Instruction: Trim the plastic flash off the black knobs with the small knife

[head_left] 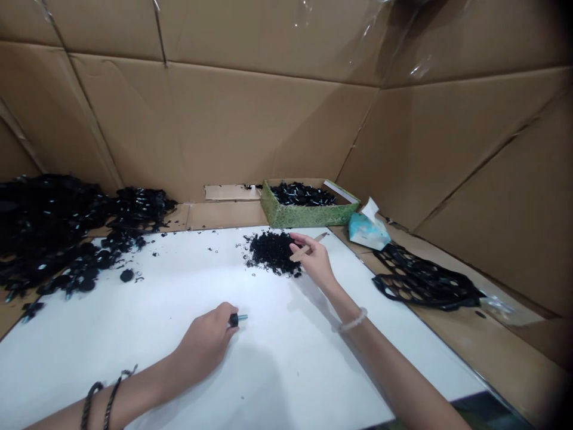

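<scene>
My left hand (206, 343) rests on the white table sheet (179, 280) with its fingers closed on a small black knob with a silver bolt (236, 319) sticking out to the right. My right hand (316, 258) reaches forward to a small heap of tiny black rings (271, 252) and grips a thin wooden stick (308, 246) whose lower end lies at the heap's right edge. A pale bead bracelet (353, 321) sits on my right wrist, and dark cords circle my left wrist.
A big pile of black knobs (58, 230) covers the far left. A green box (308, 214) of black screw parts stands at the back. A tissue pack (367, 230) and black honeycomb netting (425, 280) lie on the right. Cardboard walls enclose the table.
</scene>
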A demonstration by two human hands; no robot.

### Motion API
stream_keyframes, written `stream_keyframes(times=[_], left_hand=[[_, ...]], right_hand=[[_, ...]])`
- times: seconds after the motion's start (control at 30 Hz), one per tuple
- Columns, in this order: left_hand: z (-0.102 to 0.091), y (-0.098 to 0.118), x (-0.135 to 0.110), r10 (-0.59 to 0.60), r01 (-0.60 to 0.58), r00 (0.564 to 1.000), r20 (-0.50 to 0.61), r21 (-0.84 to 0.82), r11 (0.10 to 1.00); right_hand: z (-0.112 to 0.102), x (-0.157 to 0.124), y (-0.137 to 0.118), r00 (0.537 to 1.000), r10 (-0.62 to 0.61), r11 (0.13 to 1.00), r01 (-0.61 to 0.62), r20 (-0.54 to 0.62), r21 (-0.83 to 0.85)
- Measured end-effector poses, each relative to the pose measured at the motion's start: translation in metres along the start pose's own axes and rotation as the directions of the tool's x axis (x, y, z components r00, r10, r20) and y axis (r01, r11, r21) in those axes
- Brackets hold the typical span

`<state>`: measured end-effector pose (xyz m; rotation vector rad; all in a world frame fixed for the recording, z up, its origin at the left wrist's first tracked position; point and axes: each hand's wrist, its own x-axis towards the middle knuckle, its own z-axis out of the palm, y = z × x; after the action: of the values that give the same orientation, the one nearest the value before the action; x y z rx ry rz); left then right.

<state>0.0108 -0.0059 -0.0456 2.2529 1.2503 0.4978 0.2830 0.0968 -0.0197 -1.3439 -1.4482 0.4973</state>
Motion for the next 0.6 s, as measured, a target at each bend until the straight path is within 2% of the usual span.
stream_keyframes(times=[0.07, 0.13, 0.2, 0.23, 0.3, 0.37, 0.4, 0.47, 0.6], left_hand=[[0.0, 0.001, 0.0, 0.005, -0.005, 1.0, -0.003, 0.017, 1.0], [-0.001, 0.002, -0.001, -0.004, 0.004, 1.0, -0.002, 0.031, 1.0], [-0.003, 0.003, -0.002, -0.022, 0.022, 1.0, -0.003, 0.032, 0.999], [-0.003, 0.004, -0.002, -0.028, 0.028, 1.0, -0.006, 0.026, 0.999], [-0.003, 0.005, -0.002, -0.038, 0.038, 0.999, -0.012, -0.001, 0.999], [-0.003, 0.004, -0.002, -0.051, 0.05, 0.998, -0.024, -0.045, 0.998], [-0.003, 0.004, -0.002, -0.057, 0.055, 0.998, -0.031, -0.074, 0.996], [-0.003, 0.002, -0.001, -0.064, 0.057, 0.997, -0.047, -0.142, 0.988], [-0.004, 0.0, 0.0, -0.054, 0.04, 0.998, -0.045, -0.261, 0.965]], right_hand=[[0.002, -0.01, -0.015, 0.999, -0.02, 1.0, 0.02, 0.048, 0.01], [0.004, -0.024, -0.032, 0.985, -0.077, 0.997, 0.078, 0.156, -0.002], [0.007, -0.039, -0.048, 0.936, -0.186, 0.978, 0.206, 0.298, -0.037], [0.009, -0.046, -0.055, 0.892, -0.253, 0.955, 0.292, 0.374, -0.05], [0.014, -0.059, -0.064, 0.764, -0.377, 0.876, 0.477, 0.524, -0.066], [0.018, -0.07, -0.068, 0.634, -0.453, 0.765, 0.637, 0.627, -0.091], [0.021, -0.074, -0.069, 0.596, -0.469, 0.713, 0.691, 0.652, -0.119], [0.025, -0.08, -0.069, 0.566, -0.488, 0.635, 0.752, 0.665, -0.175], [0.033, -0.088, -0.063, 0.552, -0.564, 0.562, 0.802, 0.615, -0.205]])
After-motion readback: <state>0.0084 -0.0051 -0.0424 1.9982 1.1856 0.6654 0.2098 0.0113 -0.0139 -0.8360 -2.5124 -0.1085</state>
